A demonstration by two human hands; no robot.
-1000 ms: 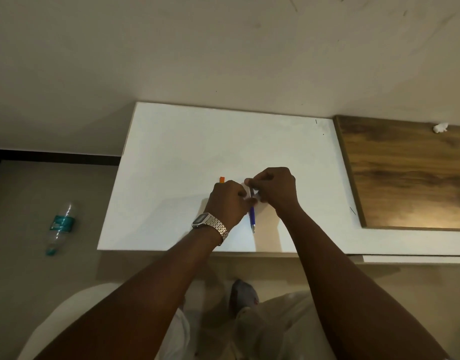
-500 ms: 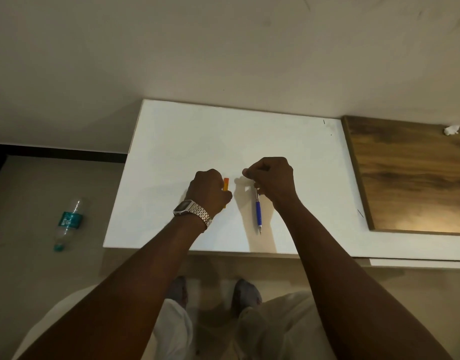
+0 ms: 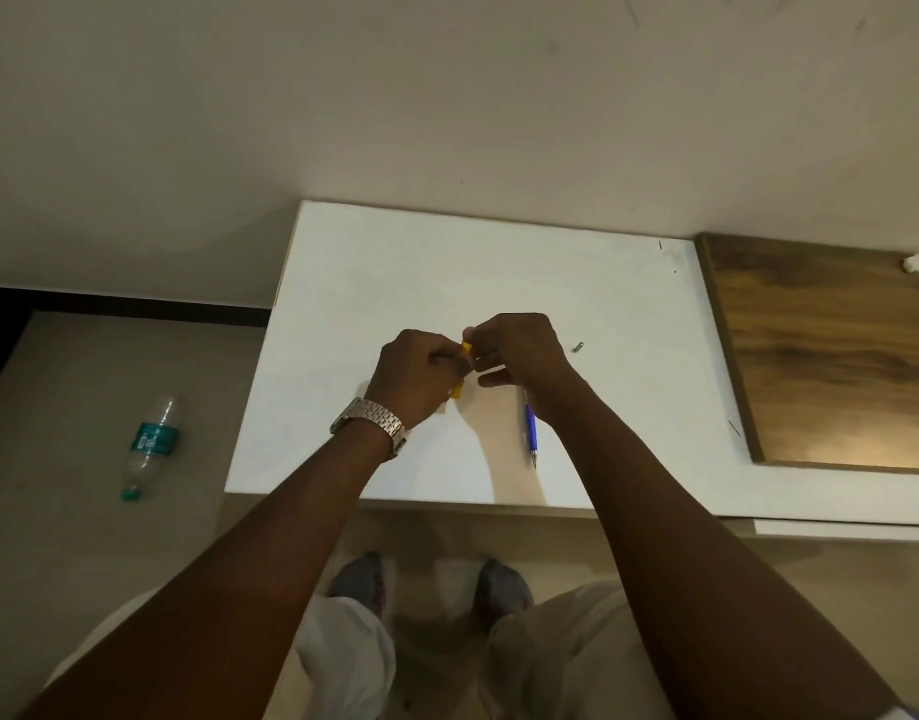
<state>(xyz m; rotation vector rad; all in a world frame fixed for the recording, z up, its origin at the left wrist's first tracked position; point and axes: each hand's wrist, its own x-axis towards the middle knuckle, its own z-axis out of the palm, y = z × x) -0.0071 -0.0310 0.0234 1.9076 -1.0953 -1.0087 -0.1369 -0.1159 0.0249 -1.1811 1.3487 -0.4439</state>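
Observation:
Over the middle of the white tabletop (image 3: 499, 267), my left hand (image 3: 416, 371), with a metal watch on the wrist, grips a slim yellow-orange pen-like object (image 3: 465, 350); its lower end shows below my fist. My right hand (image 3: 520, 350) pinches the top end of that same yellow object. A blue pen (image 3: 530, 431) lies loose on the table under my right wrist, tip toward me. A small silvery part (image 3: 578, 347) lies on the table just right of my right hand.
A wood-grain panel (image 3: 831, 356) adjoins the table on the right, with a crumpled white scrap (image 3: 917, 262) at its far edge. A plastic water bottle (image 3: 151, 444) lies on the floor to the left. My feet show below the table's near edge.
My right hand let go of the blue pen, which now lies on the table, and moved left to the yellow object in my left hand. A small silvery part now lies on the table.

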